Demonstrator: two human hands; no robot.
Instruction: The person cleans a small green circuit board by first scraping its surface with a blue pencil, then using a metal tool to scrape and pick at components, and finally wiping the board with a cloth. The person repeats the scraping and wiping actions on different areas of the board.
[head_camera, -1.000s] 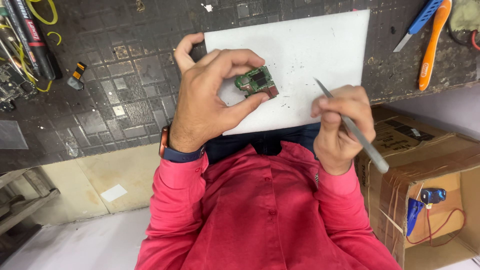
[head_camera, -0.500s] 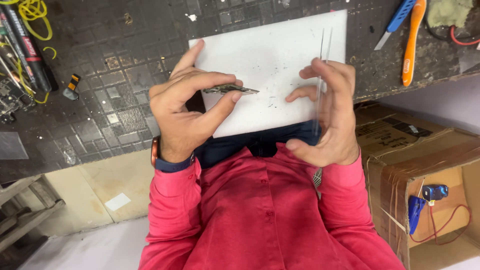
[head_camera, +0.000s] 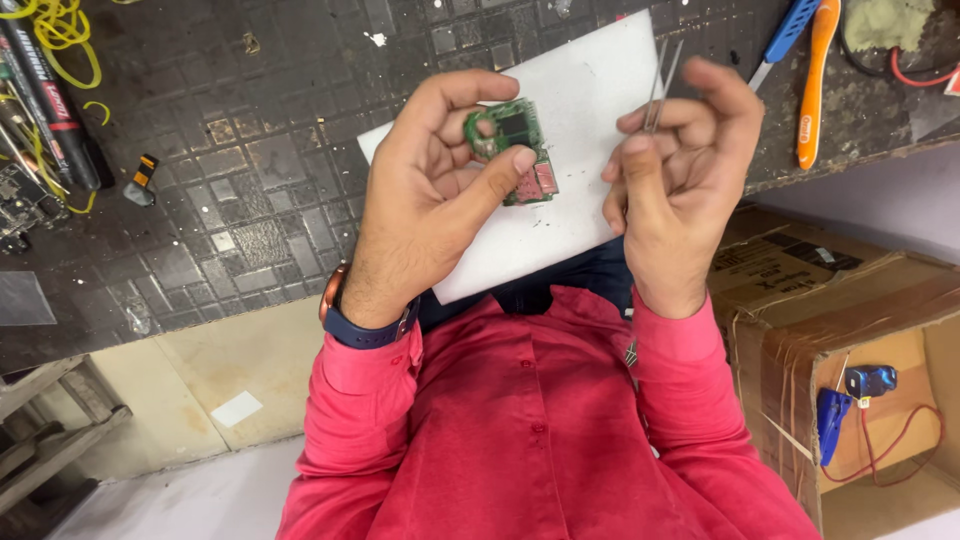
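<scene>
Hands: left (head_camera: 430, 200) pinches circuit board (head_camera: 515, 150) edges; right (head_camera: 680, 180) apparently grips tweezers (head_camera: 660, 85).

Circuit board (head_camera: 518, 150) in left hand (head_camera: 430, 200), above white sheet (head_camera: 580, 110); tweezers (head_camera: 658, 85) just right.
</scene>
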